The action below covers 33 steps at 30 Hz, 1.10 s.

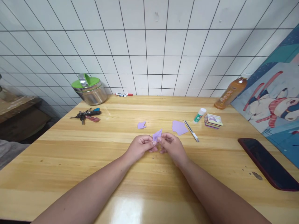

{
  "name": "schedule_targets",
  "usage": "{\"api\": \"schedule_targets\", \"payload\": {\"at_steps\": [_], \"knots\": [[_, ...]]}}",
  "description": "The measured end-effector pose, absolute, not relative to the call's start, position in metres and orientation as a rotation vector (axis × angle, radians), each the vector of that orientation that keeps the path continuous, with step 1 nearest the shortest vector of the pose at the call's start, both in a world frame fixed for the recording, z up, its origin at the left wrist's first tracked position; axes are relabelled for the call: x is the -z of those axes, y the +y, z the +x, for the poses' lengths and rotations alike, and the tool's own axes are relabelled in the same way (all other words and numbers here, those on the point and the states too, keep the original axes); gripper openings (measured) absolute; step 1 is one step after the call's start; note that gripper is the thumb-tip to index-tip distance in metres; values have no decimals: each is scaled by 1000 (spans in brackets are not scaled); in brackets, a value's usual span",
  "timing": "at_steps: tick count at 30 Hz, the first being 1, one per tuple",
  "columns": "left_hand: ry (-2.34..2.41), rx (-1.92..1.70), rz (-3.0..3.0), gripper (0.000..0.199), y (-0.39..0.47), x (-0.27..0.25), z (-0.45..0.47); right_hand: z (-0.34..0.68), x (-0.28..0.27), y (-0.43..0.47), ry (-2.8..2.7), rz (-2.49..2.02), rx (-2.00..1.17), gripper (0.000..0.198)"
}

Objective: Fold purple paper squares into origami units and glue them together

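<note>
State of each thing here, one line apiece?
Held paper: folded
Left hand: pinching held paper
Right hand: pinching held paper
Small purple piece: folded
Purple sheets: flat
Glue stick: capped, standing
Bottle: capped
Pot: lid on
Phone: face up, dark
Marker: lying down
Pen-like tool: lying down
Keys: bunched
Coloured papers: stacked

Matt folded paper [157, 135], glossy wood tabletop [58, 155], shiny metal pot [94, 95] (its lid [93, 82] smooth plastic), smooth tiles [155, 42].
</note>
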<state>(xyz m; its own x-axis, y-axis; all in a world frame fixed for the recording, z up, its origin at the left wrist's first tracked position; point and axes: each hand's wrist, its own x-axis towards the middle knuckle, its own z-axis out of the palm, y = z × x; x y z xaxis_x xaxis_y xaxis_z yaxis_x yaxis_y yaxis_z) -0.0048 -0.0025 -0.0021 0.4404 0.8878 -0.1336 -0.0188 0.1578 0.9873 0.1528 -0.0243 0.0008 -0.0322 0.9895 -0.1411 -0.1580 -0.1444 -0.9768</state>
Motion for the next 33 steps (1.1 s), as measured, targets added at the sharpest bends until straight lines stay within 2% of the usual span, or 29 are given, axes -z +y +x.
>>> {"api": "schedule_targets", "payload": {"at_steps": [12, 15, 17, 20, 23, 33], "knots": [[858, -882, 1152, 29, -3, 0, 0, 148, 5, -24, -1215, -1200, -1289, 27], [869, -877, 1147, 31, -2, 1, 1, 156, 1, -25, -1447, -1289, -912, 27], [867, -863, 1194, 30, -2, 4, 1, 164, -5, -27, -1635, -1273, -515, 50], [859, -836, 1322, 26, -4, 7, 2, 174, -14, -29, -2082, -1119, -240, 40], [866, -839, 1380, 23, -4, 8, 2, 177, -14, -28, -2242, -1102, -190, 35], [895, -873, 1181, 28, 0, 3, -1, 171, -3, -28, -2206, -1387, -226, 25]]}}
